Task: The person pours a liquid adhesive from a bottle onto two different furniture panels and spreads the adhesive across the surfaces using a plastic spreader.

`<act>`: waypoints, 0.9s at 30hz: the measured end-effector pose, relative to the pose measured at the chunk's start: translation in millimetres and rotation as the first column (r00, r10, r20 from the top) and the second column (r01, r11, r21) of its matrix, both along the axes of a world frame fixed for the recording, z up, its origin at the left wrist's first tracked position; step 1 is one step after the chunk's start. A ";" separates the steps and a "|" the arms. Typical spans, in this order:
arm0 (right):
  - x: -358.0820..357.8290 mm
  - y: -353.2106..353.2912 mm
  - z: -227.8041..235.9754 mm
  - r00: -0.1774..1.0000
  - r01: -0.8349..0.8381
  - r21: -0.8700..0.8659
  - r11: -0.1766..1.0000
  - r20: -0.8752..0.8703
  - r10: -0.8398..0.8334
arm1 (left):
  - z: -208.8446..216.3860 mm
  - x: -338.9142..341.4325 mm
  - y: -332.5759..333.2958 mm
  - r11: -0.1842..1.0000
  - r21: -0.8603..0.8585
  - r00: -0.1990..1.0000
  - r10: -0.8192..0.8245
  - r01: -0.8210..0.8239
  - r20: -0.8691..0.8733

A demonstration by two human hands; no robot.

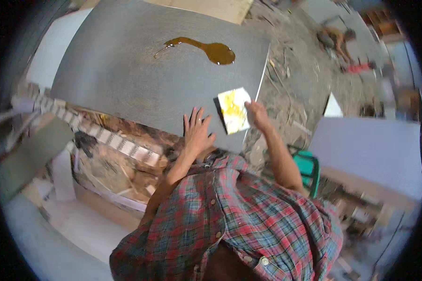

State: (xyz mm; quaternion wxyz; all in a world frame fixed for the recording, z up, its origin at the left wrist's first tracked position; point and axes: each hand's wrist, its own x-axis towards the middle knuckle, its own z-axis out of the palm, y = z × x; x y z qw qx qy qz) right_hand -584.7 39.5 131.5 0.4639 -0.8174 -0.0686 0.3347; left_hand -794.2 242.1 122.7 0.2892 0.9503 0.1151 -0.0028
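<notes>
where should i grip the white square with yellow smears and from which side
Probably by the right edge of the white square, coming from the right, where the right hand has it. It looks thin and flat, so a pinch across that edge should suit; the yellow smears lie mostly over its left and middle, leaving the right edge cleaner.

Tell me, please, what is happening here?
A person's right hand grips a white card smeared with yellow, over a grey sheet. The left hand rests on the sheet with fingers spread. Farther out on it lies a glossy amber puddle, apart from both hands and the card.
</notes>
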 end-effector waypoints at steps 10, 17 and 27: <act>94.7 3.6 32.7 0.739 0.004 0.446 0.895 -0.605 0.298 | 25.6 44.4 -115.1 0.898 0.117 0.870 0.440 -0.424 -0.223; 232.8 78.1 141.6 0.598 -0.799 0.123 0.588 0.265 0.757 | 26.2 52.5 -142.4 0.897 0.037 0.854 0.431 -0.440 -0.292; 276.6 179.3 86.5 -0.633 -0.705 -0.682 -0.197 0.478 0.608 | 1.0 105.7 -180.1 0.686 0.161 0.671 0.728 -0.710 -0.144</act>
